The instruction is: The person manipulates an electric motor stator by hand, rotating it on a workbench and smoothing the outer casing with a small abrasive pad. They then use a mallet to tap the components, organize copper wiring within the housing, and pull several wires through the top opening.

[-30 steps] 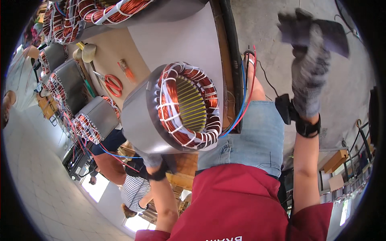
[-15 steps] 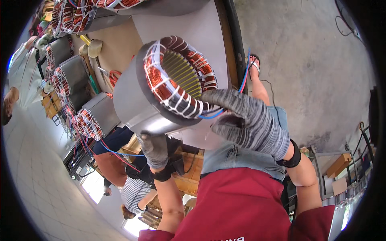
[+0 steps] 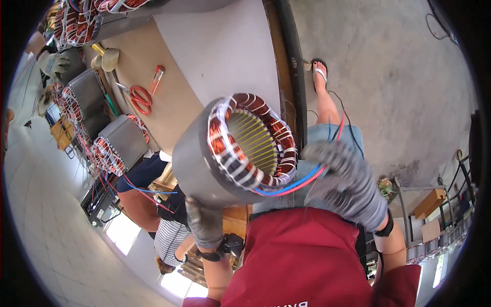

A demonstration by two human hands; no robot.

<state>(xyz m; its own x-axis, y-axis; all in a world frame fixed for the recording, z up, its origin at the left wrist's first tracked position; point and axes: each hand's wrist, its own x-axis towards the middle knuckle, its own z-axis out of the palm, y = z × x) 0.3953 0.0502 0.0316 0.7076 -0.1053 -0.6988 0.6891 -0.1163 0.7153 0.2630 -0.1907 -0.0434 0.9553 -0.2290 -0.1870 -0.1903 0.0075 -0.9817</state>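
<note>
A motor stator (image 3: 197,158), a grey metal cylinder with white-laced copper windings (image 3: 225,148) round its open end, is tilted above the near end of the table. My left hand (image 3: 204,225), in a grey glove, grips its lower near side; most of those fingers are hidden beneath it. Blue and red lead wires (image 3: 299,187) run from the winding's lower edge toward my right hand (image 3: 355,181). That hand wears a striped grey glove and is somewhat blurred. Its fingers and thumb look apart, with the wires passing between or behind them.
Red-handled scissors (image 3: 140,100) and a small red-capped tube (image 3: 157,79) lie on the brown board. More stators (image 3: 123,140) with trailing leads line the left side. A co-worker's gloved hand (image 3: 55,65) is at the far left. The table's dark edge (image 3: 294,56) runs on the right.
The stator has come nearer to me and to the right with my left hand. My right hand has moved right and down, away from the winding; more of the red and blue leads shows.
</note>
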